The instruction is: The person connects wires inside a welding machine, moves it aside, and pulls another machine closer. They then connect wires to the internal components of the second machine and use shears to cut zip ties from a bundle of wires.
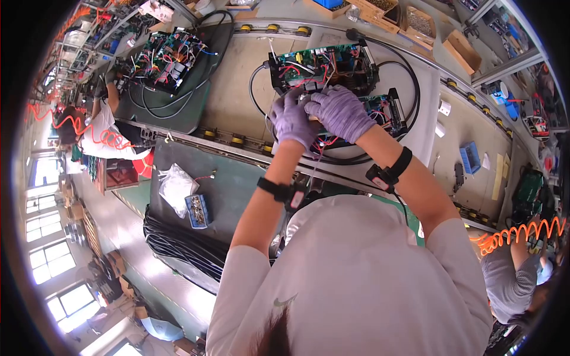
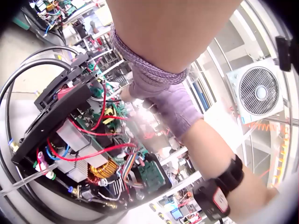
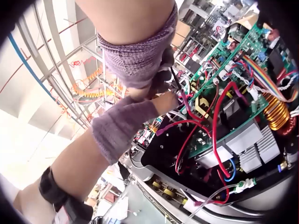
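Note:
Both hands wear purple knit gloves with bare fingertips and meet over an opened electronics unit (image 1: 389, 113) in the head view. My right hand (image 1: 344, 113) has curled fingers; in the right wrist view they pinch a thin dark wire (image 3: 176, 80) with a red-sleeved lead just below. Close beside them, my left hand (image 1: 293, 121) bends its fingers inward, its bare fingertip right at the wire; I cannot tell whether it grips it. The unit shows a green circuit board (image 3: 247, 100), red wires (image 3: 216, 121), a copper coil (image 3: 275, 112) and grey heat sinks (image 3: 243, 140).
A second opened unit (image 1: 350, 68) stands just beyond the hands. Black cables (image 1: 415, 77) loop around both. Another unit (image 1: 169, 56) sits on a dark board at left, near another person (image 1: 107, 127). A blue parts bin (image 1: 470, 157) lies at right; a bundle of black cables (image 1: 184, 243) lies behind.

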Tool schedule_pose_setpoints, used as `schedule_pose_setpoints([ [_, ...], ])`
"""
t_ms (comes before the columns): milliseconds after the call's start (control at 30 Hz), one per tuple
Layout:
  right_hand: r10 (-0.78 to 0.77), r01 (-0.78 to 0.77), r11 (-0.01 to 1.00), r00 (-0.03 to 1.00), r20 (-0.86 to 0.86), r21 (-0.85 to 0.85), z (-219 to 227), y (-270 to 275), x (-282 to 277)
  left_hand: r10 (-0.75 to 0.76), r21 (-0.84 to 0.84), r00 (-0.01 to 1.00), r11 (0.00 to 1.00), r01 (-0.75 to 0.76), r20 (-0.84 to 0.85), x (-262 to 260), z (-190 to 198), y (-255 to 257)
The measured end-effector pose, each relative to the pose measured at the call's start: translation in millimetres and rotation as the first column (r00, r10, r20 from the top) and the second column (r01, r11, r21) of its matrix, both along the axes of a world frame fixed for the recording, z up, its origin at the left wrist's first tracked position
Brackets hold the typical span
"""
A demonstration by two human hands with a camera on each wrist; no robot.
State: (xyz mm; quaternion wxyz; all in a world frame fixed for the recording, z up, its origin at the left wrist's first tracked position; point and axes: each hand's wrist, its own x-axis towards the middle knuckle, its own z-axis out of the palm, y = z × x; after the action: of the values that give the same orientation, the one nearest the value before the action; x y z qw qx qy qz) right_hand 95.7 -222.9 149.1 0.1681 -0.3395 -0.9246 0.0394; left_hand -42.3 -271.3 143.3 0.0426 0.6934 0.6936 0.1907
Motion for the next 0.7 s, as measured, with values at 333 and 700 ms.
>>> schedule_pose_setpoints([
  [333, -0.307, 0.282, 0.952, 0.869, -0.387, -0.122, -28, -39, 69, -0.178, 0.153, 0.755, 0.983, 0.104, 0.631, -62, -60, 4],
  [700, -0.170, 0.197, 0.918, 0.979, 0.109, -0.344, -100, -75, 43, 0.337, -0.587, 0.755, 0.806, 0.076, 0.562, -28, -91, -103],
])
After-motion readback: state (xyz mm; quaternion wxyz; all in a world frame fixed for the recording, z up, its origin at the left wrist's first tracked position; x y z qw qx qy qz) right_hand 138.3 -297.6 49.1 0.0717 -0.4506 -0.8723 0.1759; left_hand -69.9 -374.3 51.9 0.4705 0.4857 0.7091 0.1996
